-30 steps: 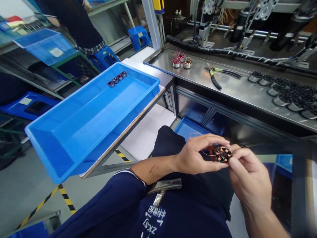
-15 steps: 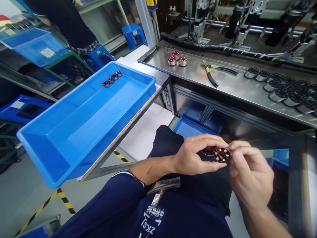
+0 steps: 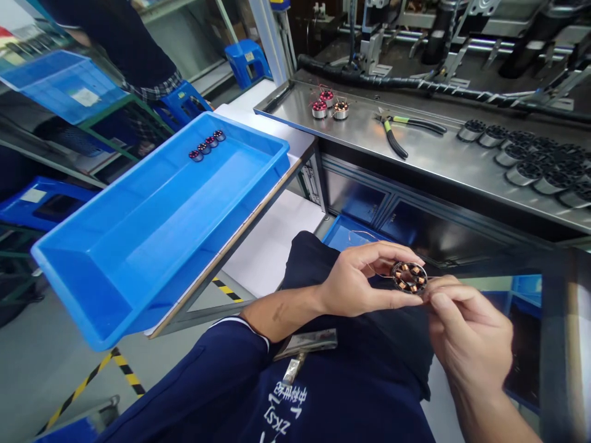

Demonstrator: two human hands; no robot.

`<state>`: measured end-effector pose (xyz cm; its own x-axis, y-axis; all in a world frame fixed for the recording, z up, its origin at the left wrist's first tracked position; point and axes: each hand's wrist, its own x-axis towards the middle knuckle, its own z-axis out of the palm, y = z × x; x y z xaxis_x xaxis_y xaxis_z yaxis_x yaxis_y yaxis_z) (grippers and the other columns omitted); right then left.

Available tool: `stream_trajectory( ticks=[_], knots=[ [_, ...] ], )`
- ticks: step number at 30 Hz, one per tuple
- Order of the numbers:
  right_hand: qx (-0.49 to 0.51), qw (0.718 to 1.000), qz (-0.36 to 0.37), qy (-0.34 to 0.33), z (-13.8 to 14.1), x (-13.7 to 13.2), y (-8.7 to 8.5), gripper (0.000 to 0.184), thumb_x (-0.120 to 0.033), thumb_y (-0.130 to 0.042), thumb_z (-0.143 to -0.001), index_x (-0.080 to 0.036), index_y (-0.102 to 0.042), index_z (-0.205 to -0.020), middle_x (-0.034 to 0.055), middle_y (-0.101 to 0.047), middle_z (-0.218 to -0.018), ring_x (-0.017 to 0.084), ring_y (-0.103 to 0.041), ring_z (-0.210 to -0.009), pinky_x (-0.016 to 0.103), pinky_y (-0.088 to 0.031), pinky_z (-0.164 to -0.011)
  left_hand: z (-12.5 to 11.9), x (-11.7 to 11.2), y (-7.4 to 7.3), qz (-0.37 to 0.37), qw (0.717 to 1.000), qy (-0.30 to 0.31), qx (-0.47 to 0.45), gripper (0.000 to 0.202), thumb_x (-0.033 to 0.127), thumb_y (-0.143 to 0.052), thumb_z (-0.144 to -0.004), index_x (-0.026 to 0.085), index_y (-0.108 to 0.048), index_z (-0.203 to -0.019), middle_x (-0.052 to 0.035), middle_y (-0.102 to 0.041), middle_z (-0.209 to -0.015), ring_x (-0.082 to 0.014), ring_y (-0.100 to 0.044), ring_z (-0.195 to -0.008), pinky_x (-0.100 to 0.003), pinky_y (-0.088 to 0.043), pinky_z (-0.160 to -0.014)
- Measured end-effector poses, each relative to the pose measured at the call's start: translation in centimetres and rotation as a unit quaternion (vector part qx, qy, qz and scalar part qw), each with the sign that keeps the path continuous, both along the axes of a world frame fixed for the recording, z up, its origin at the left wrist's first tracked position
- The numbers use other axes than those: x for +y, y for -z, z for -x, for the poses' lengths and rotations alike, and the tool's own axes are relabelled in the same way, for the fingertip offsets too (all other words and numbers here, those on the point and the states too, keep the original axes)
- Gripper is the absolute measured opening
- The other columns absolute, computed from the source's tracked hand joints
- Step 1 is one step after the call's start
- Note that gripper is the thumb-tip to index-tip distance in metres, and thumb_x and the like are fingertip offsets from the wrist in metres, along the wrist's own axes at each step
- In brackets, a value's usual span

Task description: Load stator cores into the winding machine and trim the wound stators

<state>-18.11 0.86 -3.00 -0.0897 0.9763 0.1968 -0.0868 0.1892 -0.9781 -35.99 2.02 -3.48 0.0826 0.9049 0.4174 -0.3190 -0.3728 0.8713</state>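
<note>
A round motor stator [image 3: 409,278] with copper windings faces up toward me, held by its edge between the thumb and fingers of my left hand [image 3: 369,277]. Thin copper wire [image 3: 364,234] trails from it to the left, over the back of that hand. My right hand [image 3: 468,326] is closed in a pinch at the stator's right side, on a wire end that is mostly hidden by the fingertips. On the metal bench lie pliers [image 3: 394,132] with black and green handles. Near them stand a few wound stators [image 3: 340,111], two red and one copper-coloured.
To my left a large blue tray [image 3: 184,215] holds a row of several wound stators [image 3: 206,146]. Many unwound stator cores [image 3: 524,173] stand at the bench's right. Behind the metal bench [image 3: 360,132] is a machine [image 3: 443,49]. A person [image 3: 115,43] sits at the far left.
The stator has tilted and risen slightly, so its face shows more. My right hand has shifted lower along its right edge. A wire loop now shows above my left hand.
</note>
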Motion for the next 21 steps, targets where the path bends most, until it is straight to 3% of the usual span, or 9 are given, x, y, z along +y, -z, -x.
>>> stream_trajectory(
  ticks=[3, 8, 14, 18, 21],
  knots=[
    [-0.003, 0.999, -0.017, 0.028, 0.0, 0.1, -0.3, 0.012, -0.02, -0.076, -0.086, -0.022, -0.071, -0.076, 0.0015, -0.063, -0.072, 0.016, -0.061, -0.072, 0.027, -0.05, -0.064, 0.0, 0.0, 0.1, 0.006, 1.0, 0.007, 0.008, 0.044, 0.024, -0.09, -0.07, 0.016, -0.071, -0.108, -0.0086, -0.075, -0.11, -0.0182, -0.073, -0.1, -0.03, -0.063, -0.086],
    [0.022, 0.998, 0.04, -0.03, -0.2, 0.4, -0.7, 0.008, -0.024, -0.076, -0.088, -0.023, -0.073, -0.08, 0.0021, -0.064, -0.077, 0.015, -0.061, -0.077, 0.027, -0.053, -0.068, 0.1, 0.0, -0.2, -0.018, 0.999, -0.01, 0.044, 0.042, 0.026, -0.09, -0.071, 0.016, -0.071, -0.107, -0.01, -0.075, -0.109, -0.0183, -0.074, -0.097, -0.03, -0.064, -0.084],
    [-0.026, 0.999, -0.035, 0.006, -0.7, -0.3, -1.2, 0.011, -0.013, -0.072, -0.09, -0.023, -0.072, -0.085, 0.003, -0.066, -0.083, 0.016, -0.062, -0.083, 0.027, -0.049, -0.068, 0.3, 0.0, -0.5, -0.077, 0.993, -0.032, 0.084, 0.042, 0.022, -0.089, -0.072, 0.013, -0.072, -0.11, -0.0129, -0.077, -0.108, -0.0217, -0.075, -0.099, -0.032, -0.065, -0.083],
    [-0.06, 0.996, -0.056, -0.021, -1.2, -0.4, -1.4, 0.012, -0.013, -0.071, -0.09, -0.023, -0.073, -0.097, 0.0039, -0.067, -0.091, 0.017, -0.063, -0.089, 0.028, -0.05, -0.072, 0.2, -0.1, -0.6, -0.047, 0.997, -0.013, 0.061, 0.043, 0.02, -0.086, -0.072, 0.014, -0.071, -0.111, -0.0118, -0.077, -0.109, -0.0197, -0.075, -0.096, -0.03, -0.065, -0.084],
    [-0.088, 0.991, -0.094, -0.044, -1.4, 0.1, -1.8, 0.025, -0.011, -0.071, -0.088, -0.023, -0.072, -0.11, 0.0052, -0.067, -0.097, 0.019, -0.063, -0.094, 0.031, -0.052, -0.078, 0.1, -0.1, -0.7, -0.013, 0.999, 0.016, 0.033, 0.042, 0.02, -0.086, -0.071, 0.014, -0.07, -0.11, -0.0103, -0.077, -0.105, -0.0171, -0.075, -0.089, -0.028, -0.064, -0.082]
  ],
)
